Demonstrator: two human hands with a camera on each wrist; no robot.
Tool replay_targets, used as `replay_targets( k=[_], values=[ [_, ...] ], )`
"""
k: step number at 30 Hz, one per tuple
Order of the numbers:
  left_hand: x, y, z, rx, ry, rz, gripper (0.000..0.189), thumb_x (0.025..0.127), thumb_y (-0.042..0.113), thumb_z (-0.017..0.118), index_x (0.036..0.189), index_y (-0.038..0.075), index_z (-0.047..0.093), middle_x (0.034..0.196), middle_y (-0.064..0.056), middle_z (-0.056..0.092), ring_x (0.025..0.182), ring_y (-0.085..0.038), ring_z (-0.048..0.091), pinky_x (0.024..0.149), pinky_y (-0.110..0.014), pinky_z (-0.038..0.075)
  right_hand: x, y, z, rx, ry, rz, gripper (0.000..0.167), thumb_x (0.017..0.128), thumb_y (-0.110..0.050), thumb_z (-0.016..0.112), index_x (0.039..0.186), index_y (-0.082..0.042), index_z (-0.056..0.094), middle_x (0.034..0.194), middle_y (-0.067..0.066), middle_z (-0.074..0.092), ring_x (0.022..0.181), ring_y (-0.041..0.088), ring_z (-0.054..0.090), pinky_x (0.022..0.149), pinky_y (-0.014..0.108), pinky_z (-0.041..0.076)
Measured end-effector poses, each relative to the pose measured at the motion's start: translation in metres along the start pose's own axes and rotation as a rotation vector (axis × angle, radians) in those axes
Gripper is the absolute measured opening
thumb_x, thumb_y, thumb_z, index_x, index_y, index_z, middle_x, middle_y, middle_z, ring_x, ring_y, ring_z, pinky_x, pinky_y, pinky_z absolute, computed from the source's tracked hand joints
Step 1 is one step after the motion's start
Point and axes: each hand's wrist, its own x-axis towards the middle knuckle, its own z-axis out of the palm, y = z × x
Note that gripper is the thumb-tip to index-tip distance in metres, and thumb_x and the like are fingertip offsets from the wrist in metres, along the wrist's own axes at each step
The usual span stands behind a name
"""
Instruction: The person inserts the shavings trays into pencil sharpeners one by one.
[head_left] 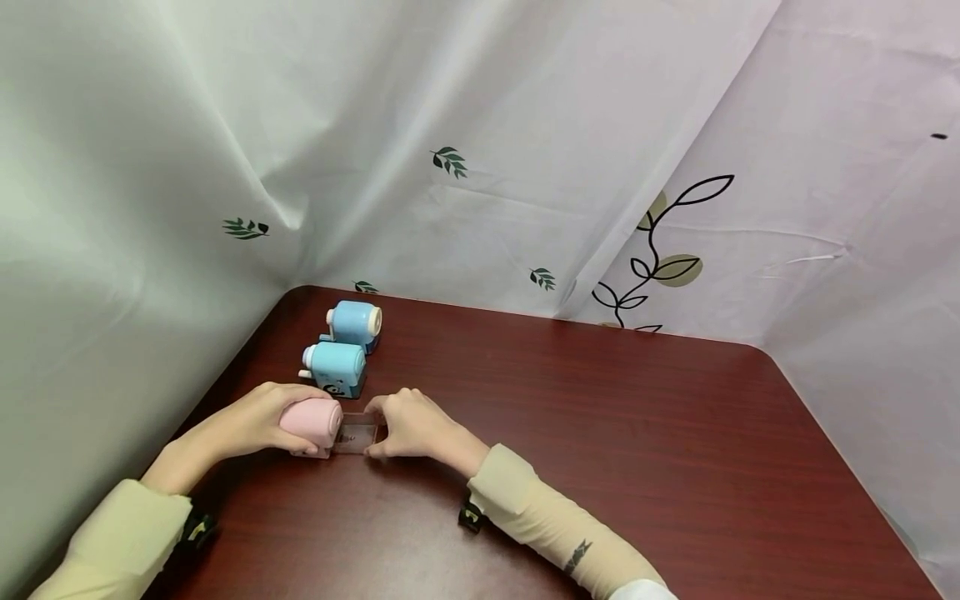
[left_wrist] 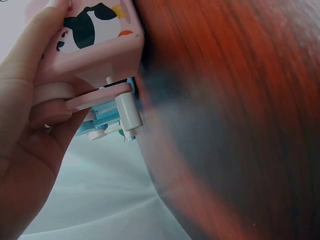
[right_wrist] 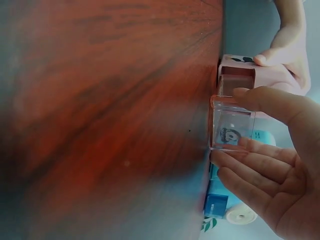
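A pink pencil sharpener (head_left: 311, 420) stands at the left of the table, gripped round its top by my left hand (head_left: 247, 423). The left wrist view shows its panda picture and its hand crank (left_wrist: 100, 97), the crank's white knob hanging free of the fingers. Out of its front sticks a clear shavings drawer (head_left: 356, 436), with a small panda print visible in the right wrist view. My right hand (head_left: 417, 423) pinches this drawer by its outer end, the thumb (right_wrist: 267, 101) on one side and the fingers on the other.
Behind the pink sharpener stand a turquoise pencil sharpener (head_left: 339, 367) and a light blue one (head_left: 356, 322), close together. All sit on a dark red-brown wooden table (head_left: 600, 450). White curtains (head_left: 480, 225) with leaf prints hang round its back and sides.
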Motion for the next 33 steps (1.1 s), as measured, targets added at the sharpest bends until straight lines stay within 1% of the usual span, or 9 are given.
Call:
replay_targets(
  k=[6, 12, 18, 23, 28, 33],
  values=[
    [0.000, 0.000, 0.000, 0.007, 0.008, 0.002, 0.052, 0.063, 0.035, 0.088, 0.104, 0.010, 0.068, 0.090, 0.007, 0.068, 0.077, 0.006, 0.053, 0.062, -0.019, 0.048, 0.000, -0.002, 0.001, 0.007, 0.003, -0.016, 0.045, 0.074, -0.037, 0.081, 0.110, -0.013, 0.069, 0.075, -0.009, 0.065, 0.059, -0.002, 0.050, 0.055, 0.009, 0.039],
    [0.001, -0.001, 0.001, 0.003, -0.002, 0.010, 0.051, 0.064, 0.035, 0.088, 0.104, 0.011, 0.067, 0.091, 0.007, 0.068, 0.078, 0.005, 0.054, 0.062, -0.019, 0.049, 0.003, -0.004, 0.002, 0.003, 0.002, -0.031, 0.044, 0.074, -0.037, 0.081, 0.110, -0.013, 0.070, 0.073, -0.010, 0.064, 0.059, -0.002, 0.049, 0.054, 0.009, 0.038],
    [0.000, -0.003, 0.002, 0.014, 0.020, 0.024, 0.052, 0.063, 0.035, 0.088, 0.104, 0.011, 0.067, 0.090, 0.007, 0.069, 0.077, 0.006, 0.053, 0.061, -0.018, 0.048, 0.007, -0.006, 0.003, 0.000, -0.006, -0.049, 0.044, 0.075, -0.039, 0.080, 0.110, -0.013, 0.070, 0.071, -0.012, 0.062, 0.057, -0.003, 0.047, 0.053, 0.009, 0.037],
    [0.000, -0.004, 0.003, 0.026, 0.034, 0.039, 0.052, 0.062, 0.036, 0.088, 0.103, 0.012, 0.068, 0.089, 0.009, 0.069, 0.076, 0.006, 0.054, 0.061, -0.018, 0.047, 0.010, -0.008, 0.005, 0.005, -0.006, -0.036, 0.045, 0.074, -0.041, 0.081, 0.108, -0.014, 0.070, 0.071, -0.011, 0.063, 0.056, -0.002, 0.047, 0.052, 0.010, 0.037],
    [0.000, -0.003, 0.003, 0.039, 0.027, 0.038, 0.051, 0.062, 0.037, 0.088, 0.103, 0.014, 0.068, 0.089, 0.010, 0.068, 0.076, 0.006, 0.053, 0.061, -0.019, 0.047, 0.012, -0.010, 0.006, -0.003, -0.014, -0.017, 0.047, 0.072, -0.043, 0.081, 0.109, -0.015, 0.071, 0.070, -0.012, 0.062, 0.057, -0.001, 0.048, 0.052, 0.010, 0.036],
    [0.001, -0.002, 0.003, 0.046, 0.030, 0.034, 0.052, 0.062, 0.039, 0.088, 0.104, 0.015, 0.068, 0.090, 0.009, 0.068, 0.076, 0.006, 0.053, 0.061, -0.019, 0.047, 0.015, -0.012, 0.006, -0.007, -0.011, -0.016, 0.047, 0.072, -0.045, 0.081, 0.109, -0.017, 0.071, 0.067, -0.014, 0.059, 0.057, -0.001, 0.048, 0.052, 0.010, 0.037]
  ],
)
